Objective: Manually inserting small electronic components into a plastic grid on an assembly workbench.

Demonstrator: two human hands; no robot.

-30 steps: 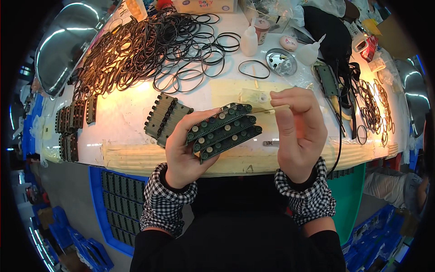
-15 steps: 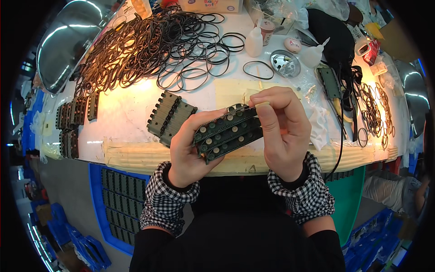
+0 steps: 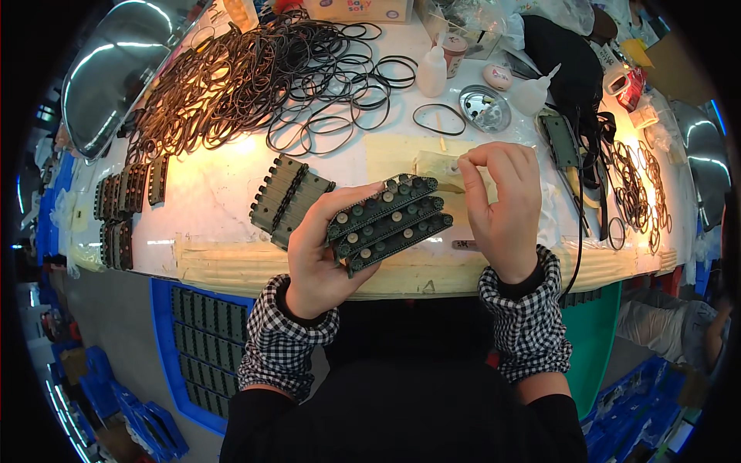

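Note:
My left hand (image 3: 315, 266) grips three dark green toy tank track units (image 3: 390, 220), stacked side by side, with rows of round wheels facing up, some of them tan. To the right of the units is my right hand (image 3: 505, 208), apart from them, thumb and forefinger tips brought together. Whatever sits in that pinch, if anything, is too small to make out. Below the pinch lies a piece of yellowish tape or paper (image 3: 440, 166) on the table. Left of my left hand, another group of green track units (image 3: 287, 197) rests on the tabletop, partly behind my fingers.
A big tangle of black rubber bands (image 3: 255, 85) covers the back left. Finished-looking track units (image 3: 127, 189) stand at the far left. A white squeeze bottle (image 3: 432, 73), a metal dish (image 3: 485, 108) and a wired tool (image 3: 561, 139) lie beyond. A blue tray (image 3: 166, 339) sits below the edge.
My right hand has drawn away from the track units, moving right, its fingertips still together. The left hand holds the units in nearly the same place, their ends now uncovered.

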